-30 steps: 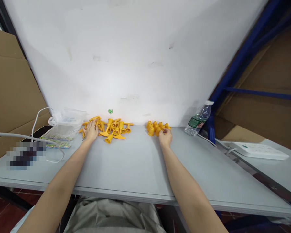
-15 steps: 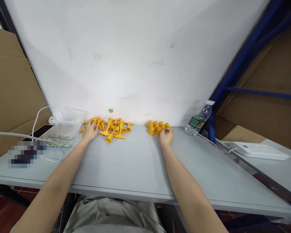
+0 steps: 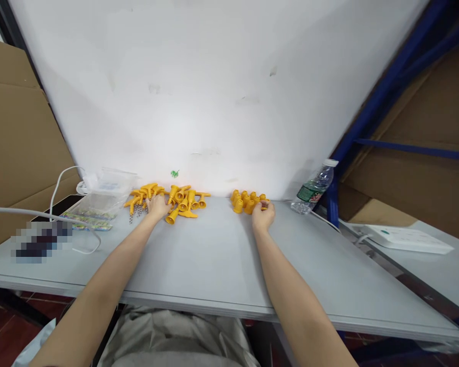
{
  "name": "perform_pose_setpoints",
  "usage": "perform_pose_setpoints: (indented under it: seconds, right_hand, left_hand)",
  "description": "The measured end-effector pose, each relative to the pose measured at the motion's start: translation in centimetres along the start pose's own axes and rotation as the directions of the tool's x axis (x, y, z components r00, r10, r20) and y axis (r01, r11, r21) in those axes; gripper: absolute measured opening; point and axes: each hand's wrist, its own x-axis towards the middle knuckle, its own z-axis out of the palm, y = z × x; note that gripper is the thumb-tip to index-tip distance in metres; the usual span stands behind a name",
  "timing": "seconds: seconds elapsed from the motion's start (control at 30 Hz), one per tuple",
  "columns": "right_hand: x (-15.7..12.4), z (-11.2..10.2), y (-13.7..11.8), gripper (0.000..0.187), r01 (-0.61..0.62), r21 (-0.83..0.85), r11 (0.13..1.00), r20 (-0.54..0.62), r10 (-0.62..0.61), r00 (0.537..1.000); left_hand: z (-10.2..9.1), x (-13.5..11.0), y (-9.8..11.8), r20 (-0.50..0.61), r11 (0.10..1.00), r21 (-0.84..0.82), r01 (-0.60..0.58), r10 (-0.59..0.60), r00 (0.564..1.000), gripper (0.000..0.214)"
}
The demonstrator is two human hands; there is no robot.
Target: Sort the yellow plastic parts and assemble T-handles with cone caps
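Head: L hand [image 3: 158, 207] moved right onto T-pieces [image 3: 184, 199], R hand [image 3: 262, 216] at caps [image 3: 244, 200], grips unclear.

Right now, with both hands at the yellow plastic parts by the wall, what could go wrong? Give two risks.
The left hand rests on the loose pile of yellow T-handled plastic parts; a sweep could scatter them across the grey table.
The right hand is at the close group of yellow cone-shaped plastic caps; a nudge may knock some towards the clear plastic water bottle.
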Motion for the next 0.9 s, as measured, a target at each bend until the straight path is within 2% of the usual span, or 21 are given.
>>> perform_pose_setpoints:
  seconds: [0.1, 0.17, 0.23, 0.33, 0.4, 0.47, 0.5, 0.67, 0.73, 0.8, 0.9]
  right_hand:
    - [-0.1, 0.0, -0.6, 0.010, 0.024, -0.008, 1.000, -0.002, -0.024, 1.000]
    - [-0.2, 0.0, -1.2, 0.011, 0.063, -0.035, 0.997, 0.016, -0.063, 0.998]
    - [-0.5, 0.2, -2.0, 0.014, 0.129, -0.058, 0.990, 0.048, -0.127, 0.991]
    - [-1.2, 0.7, -3.5, 0.019, 0.260, -0.068, 0.963, 0.109, -0.252, 0.962]
    - [-2.2, 1.2, -4.6, 0.023, 0.354, -0.061, 0.933, 0.179, -0.339, 0.924]
    - [-3.5, 1.7, -5.7, 0.028, 0.460, -0.023, 0.888, 0.287, -0.435, 0.854]
    - [-4.2, 1.9, -6.2, 0.030, 0.516, 0.004, 0.856, 0.352, -0.485, 0.801]
    - [-8.1, 2.5, -8.7, 0.045, 0.734, 0.166, 0.659, 0.596, -0.660, 0.458]
    - [-9.0, 2.6, -9.3, 0.049, 0.774, 0.199, 0.601, 0.647, -0.674, 0.357]
    - [-9.5, 2.7, -9.5, 0.050, 0.787, 0.220, 0.577, 0.681, -0.668, 0.300]
    - [-9.4, 3.0, -9.1, 0.049, 0.775, 0.219, 0.593, 0.708, -0.643, 0.292]
  left_hand:
    - [0.0, -0.2, 0.2, -0.015, 0.999, -0.016, 0.039, -0.039, 0.999, 0.010]
    - [-0.5, -0.7, 0.4, -0.077, 0.999, -0.040, 0.021, -0.024, 0.997, 0.004]
    - [-1.3, -1.4, 0.8, -0.173, 0.998, -0.067, -0.016, 0.004, 0.985, 0.009]
    - [-2.7, -2.7, 1.8, -0.310, 0.992, -0.082, -0.100, 0.070, 0.948, 0.016]
    - [-3.3, -3.6, 2.3, -0.360, 0.985, -0.072, -0.157, 0.121, 0.925, 0.020]
    - [-3.5, -4.3, 2.5, -0.349, 0.974, -0.074, -0.214, 0.176, 0.921, 0.024]
    - [-3.5, -4.5, 2.4, -0.327, 0.967, -0.083, -0.243, 0.203, 0.923, 0.026]
    - [-2.6, -4.7, 1.7, -0.217, 0.940, -0.124, -0.319, 0.288, 0.933, 0.033]
    - [-2.4, -4.7, 1.6, -0.187, 0.939, -0.110, -0.326, 0.302, 0.935, 0.034]
    - [-2.3, -4.8, 1.7, -0.163, 0.938, -0.096, -0.333, 0.315, 0.935, 0.036]
    - [-2.3, -5.0, 2.0, -0.152, 0.931, -0.111, -0.348, 0.330, 0.932, 0.036]
